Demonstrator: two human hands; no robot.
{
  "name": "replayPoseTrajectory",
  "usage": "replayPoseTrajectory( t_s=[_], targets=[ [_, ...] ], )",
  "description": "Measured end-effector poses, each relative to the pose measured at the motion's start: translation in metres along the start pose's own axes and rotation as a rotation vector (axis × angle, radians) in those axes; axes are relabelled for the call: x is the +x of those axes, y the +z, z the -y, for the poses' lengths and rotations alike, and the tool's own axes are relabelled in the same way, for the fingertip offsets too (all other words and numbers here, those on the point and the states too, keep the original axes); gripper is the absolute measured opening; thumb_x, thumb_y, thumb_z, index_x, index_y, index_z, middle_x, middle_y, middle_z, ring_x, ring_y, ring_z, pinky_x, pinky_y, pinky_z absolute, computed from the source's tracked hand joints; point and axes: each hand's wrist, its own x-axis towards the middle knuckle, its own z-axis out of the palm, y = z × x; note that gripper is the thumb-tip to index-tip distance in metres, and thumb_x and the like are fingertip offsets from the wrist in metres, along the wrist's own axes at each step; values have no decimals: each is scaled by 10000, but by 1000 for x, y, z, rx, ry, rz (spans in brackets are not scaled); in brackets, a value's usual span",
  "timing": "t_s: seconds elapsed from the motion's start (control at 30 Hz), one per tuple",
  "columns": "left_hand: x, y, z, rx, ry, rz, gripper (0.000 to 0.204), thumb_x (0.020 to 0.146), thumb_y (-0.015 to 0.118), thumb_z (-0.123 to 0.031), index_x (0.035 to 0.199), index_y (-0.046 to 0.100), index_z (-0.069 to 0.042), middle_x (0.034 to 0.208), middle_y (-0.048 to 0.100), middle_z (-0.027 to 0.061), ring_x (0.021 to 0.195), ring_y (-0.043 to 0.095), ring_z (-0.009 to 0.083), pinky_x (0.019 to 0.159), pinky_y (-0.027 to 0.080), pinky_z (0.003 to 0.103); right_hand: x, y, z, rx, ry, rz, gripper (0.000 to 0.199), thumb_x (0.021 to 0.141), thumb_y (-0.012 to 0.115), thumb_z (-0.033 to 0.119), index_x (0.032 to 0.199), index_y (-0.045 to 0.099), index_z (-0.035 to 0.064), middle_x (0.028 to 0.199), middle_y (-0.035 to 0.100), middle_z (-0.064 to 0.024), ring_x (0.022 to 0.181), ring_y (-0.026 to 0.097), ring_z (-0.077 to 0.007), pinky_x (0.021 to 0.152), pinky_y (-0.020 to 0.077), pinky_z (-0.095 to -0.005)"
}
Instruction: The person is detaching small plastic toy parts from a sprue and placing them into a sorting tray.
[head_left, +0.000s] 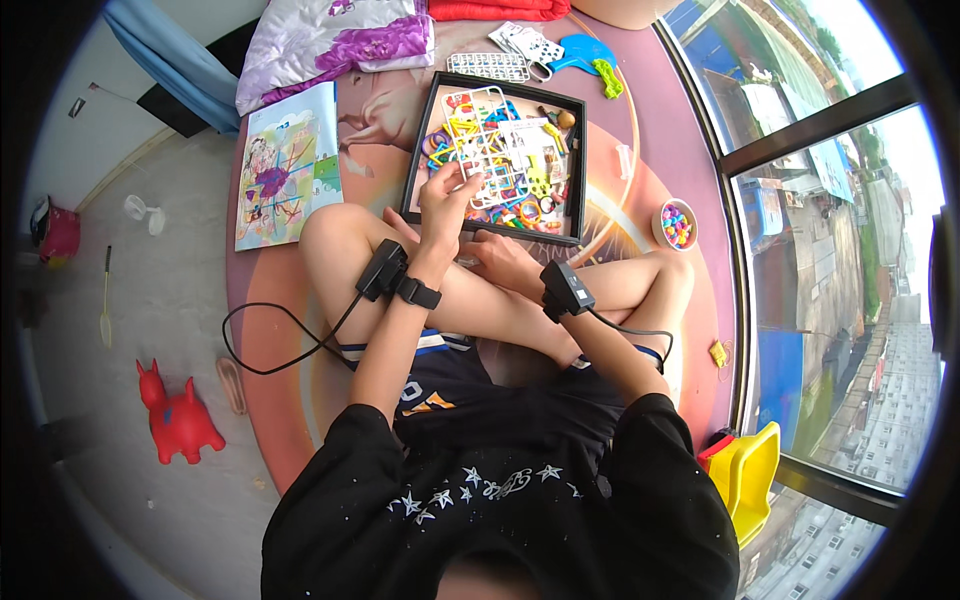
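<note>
Two bare hands work at the near edge of a black square tray (575, 170) that lies on a pinkish round mat (690, 300) in front of a person sitting cross-legged. The left hand (447, 200) reaches over the tray's near rim, its fingers (462, 180) curled onto the white plastic grid (490, 150) that lies among many small colourful plastic pieces (530, 185); whether they pinch the grid or only press on it cannot be told. The right hand (505, 262) rests lower, just beside the tray's near edge and against the knee, with its fingers turned under and hidden, so their grip cannot be told. Each wrist carries a small black device on a strap, and a black cable (275, 335) loops away from the left one across the mat.

A small bowl of coloured beads (677, 224) stands on the mat to the right of the tray. An open picture book (288, 165) lies left of it, near a purple-patterned cloth (335, 40). A second white grid (488, 66) and a blue toy (585, 52) lie beyond the tray. A red animal toy (178, 415) stands on the floor at the left.
</note>
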Motion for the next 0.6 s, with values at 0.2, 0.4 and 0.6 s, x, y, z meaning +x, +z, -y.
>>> replayPoseTrajectory(
  t_s=[0.2, 0.4, 0.6],
  targets=[
    [-7, 3, -4, -31, -3, -39, 160, 816, 605, -81, 948, 583, 7, 902, 642, 70, 775, 598, 90, 622, 469, 204, 6, 3, -4, -7, -22, -51, 175, 696, 618, 47, 863, 591, 3, 748, 584, -161, 738, 595, -334, 660, 482, -409],
    [-8, 9, -10, -86, 17, 25, 191, 808, 619, -100, 969, 586, -3, 900, 642, 51, 762, 589, 77, 603, 463, 203, -24, -88, 9, 46, 218, -319, 268, 752, 631, 43, 1015, 592, 6, 698, 572, -90, 564, 584, -152, 536, 473, -277],
    [-8, 9, -4, 346, 181, 71, 324, 812, 634, -157, 1075, 592, 28, 925, 646, 102, 770, 609, 112, 647, 476, 246, -11, -140, 38, -216, 164, -667, 135, 751, 668, 94, 806, 589, -1, 657, 566, -85, 535, 566, -182, 503, 449, -290]
  ],
)
